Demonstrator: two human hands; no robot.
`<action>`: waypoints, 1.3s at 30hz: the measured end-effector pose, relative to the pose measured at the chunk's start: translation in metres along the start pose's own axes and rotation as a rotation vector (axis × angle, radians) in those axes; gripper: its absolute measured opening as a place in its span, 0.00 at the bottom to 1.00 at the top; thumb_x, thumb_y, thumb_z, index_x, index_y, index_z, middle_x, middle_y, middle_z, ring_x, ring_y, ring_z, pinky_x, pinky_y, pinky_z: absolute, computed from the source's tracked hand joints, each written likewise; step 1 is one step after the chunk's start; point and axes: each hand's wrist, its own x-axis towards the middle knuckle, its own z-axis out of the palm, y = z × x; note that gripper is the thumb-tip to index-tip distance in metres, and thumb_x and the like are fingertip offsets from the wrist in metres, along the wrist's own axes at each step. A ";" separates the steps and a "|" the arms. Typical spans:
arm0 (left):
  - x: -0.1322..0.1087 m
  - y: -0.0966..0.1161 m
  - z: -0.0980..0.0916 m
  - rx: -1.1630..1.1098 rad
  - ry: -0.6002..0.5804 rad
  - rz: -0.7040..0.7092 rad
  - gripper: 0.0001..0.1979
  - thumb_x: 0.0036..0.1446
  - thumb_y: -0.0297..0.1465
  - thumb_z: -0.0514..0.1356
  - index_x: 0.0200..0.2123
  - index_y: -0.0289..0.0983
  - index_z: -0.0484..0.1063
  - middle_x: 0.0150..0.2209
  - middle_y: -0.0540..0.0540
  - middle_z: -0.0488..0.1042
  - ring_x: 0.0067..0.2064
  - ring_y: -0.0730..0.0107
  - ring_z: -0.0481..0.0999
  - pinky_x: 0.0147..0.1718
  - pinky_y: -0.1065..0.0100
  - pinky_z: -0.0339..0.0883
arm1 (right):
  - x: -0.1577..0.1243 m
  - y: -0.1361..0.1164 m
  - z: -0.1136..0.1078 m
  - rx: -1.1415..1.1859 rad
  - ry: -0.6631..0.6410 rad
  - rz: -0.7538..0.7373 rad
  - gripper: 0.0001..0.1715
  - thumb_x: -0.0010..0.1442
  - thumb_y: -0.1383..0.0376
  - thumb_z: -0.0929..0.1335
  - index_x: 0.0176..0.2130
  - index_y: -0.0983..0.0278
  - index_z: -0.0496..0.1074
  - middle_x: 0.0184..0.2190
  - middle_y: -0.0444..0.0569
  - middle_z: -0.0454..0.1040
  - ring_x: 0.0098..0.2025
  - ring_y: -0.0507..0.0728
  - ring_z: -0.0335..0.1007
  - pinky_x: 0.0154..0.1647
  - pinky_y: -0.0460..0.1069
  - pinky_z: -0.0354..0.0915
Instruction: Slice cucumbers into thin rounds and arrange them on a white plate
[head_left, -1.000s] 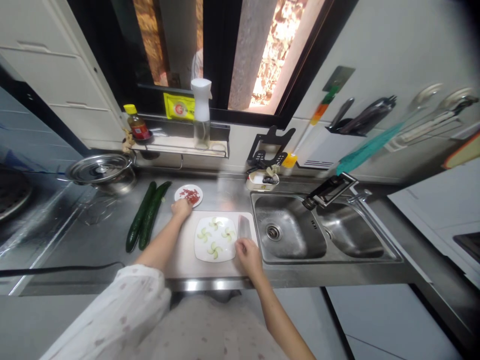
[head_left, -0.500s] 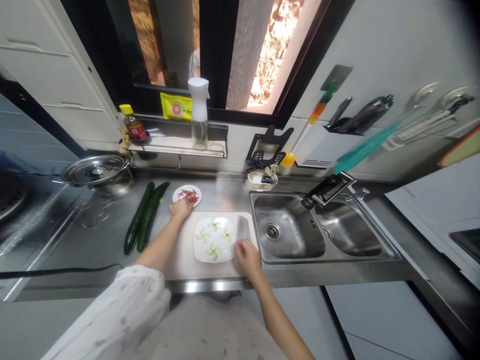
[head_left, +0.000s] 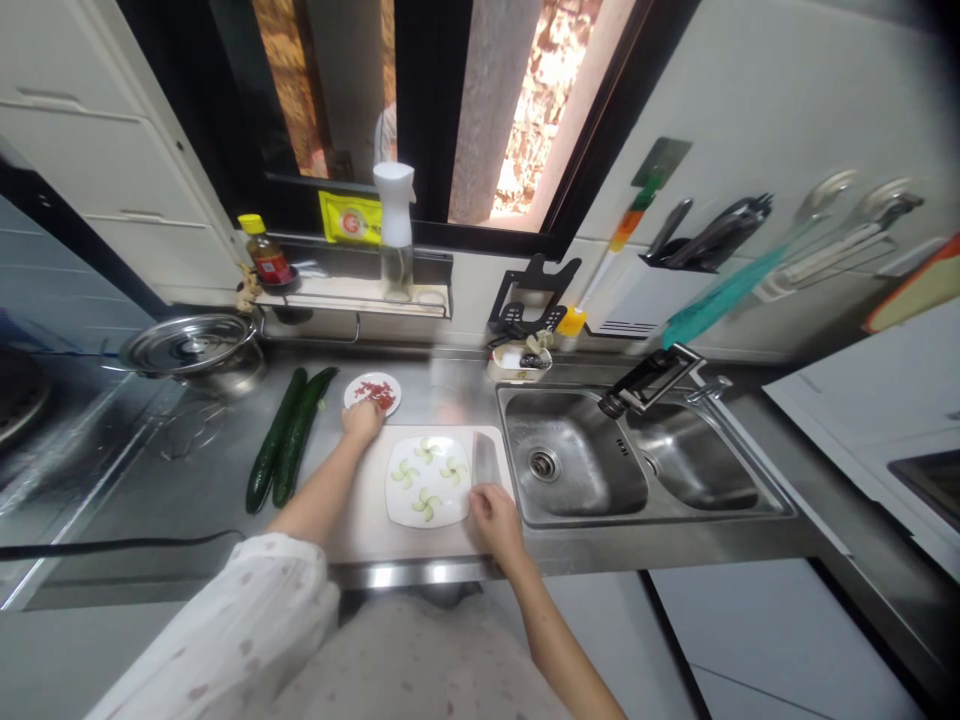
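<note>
My left hand [head_left: 363, 421] is at the near rim of a small white plate [head_left: 394, 407] that holds small dried red berries [head_left: 373, 391], which look like goji berries. Its fingers are bent together over the edge, and their tips are hidden. A larger squarish white plate [head_left: 401, 508] lies on the pale cutting board [head_left: 358, 520], with pale green slices [head_left: 425, 503] laid out in several pinwheels. Beside its right edge my right hand [head_left: 495, 515] is closed, thumb and fingers pressed together; anything between them is too small to see. A knife blade [head_left: 486, 458] lies on the board just beyond that hand.
Two cucumbers [head_left: 289, 440] lie left of the board. Further left stand a lidded steel pot [head_left: 196, 350] and a wire rack [head_left: 191, 428]. A double sink [head_left: 574, 455] adjoins the board on the right. A spray bottle [head_left: 395, 225] and a sauce bottle [head_left: 268, 258] stand on the shelf.
My left hand stays at the small plate with the red berries, with barely any shift. My right hand keeps its place by the larger plate. The whole view has tilted slightly.
</note>
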 end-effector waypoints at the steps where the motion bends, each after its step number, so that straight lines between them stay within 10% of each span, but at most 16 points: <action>1: -0.001 0.000 0.000 0.007 0.005 0.016 0.18 0.61 0.42 0.51 0.46 0.43 0.74 0.44 0.41 0.77 0.51 0.55 0.72 0.49 0.60 0.60 | 0.000 0.000 0.000 -0.001 -0.001 -0.002 0.15 0.63 0.62 0.59 0.33 0.63 0.72 0.33 0.50 0.75 0.36 0.56 0.68 0.39 0.48 0.61; 9: -0.003 -0.004 0.002 -0.143 0.050 0.039 0.16 0.59 0.41 0.54 0.43 0.40 0.76 0.45 0.41 0.77 0.51 0.56 0.72 0.49 0.62 0.61 | -0.004 -0.001 0.002 0.009 0.012 0.001 0.15 0.62 0.63 0.59 0.31 0.63 0.72 0.31 0.49 0.74 0.34 0.55 0.67 0.37 0.47 0.60; 22: -0.063 0.042 -0.014 -1.361 0.090 0.087 0.15 0.42 0.42 0.66 0.29 0.36 0.76 0.27 0.49 0.74 0.31 0.73 0.70 0.28 0.74 0.60 | 0.030 -0.046 -0.003 0.319 0.079 -0.034 0.11 0.58 0.61 0.64 0.32 0.63 0.73 0.30 0.49 0.75 0.34 0.55 0.68 0.36 0.48 0.63; 29: -0.130 0.062 -0.044 -1.436 0.009 0.182 0.15 0.44 0.41 0.66 0.30 0.35 0.76 0.26 0.51 0.73 0.25 0.79 0.64 0.22 0.76 0.54 | 0.065 -0.100 -0.014 0.738 0.054 0.046 0.12 0.53 0.57 0.67 0.31 0.63 0.73 0.31 0.46 0.75 0.34 0.54 0.69 0.37 0.47 0.64; 39: -0.170 0.057 -0.053 -1.216 0.233 0.427 0.10 0.51 0.37 0.64 0.28 0.36 0.77 0.29 0.48 0.76 0.35 0.69 0.73 0.38 0.69 0.66 | 0.062 -0.122 -0.018 1.203 -0.179 0.312 0.14 0.45 0.57 0.73 0.28 0.65 0.73 0.26 0.44 0.71 0.26 0.49 0.62 0.20 0.42 0.55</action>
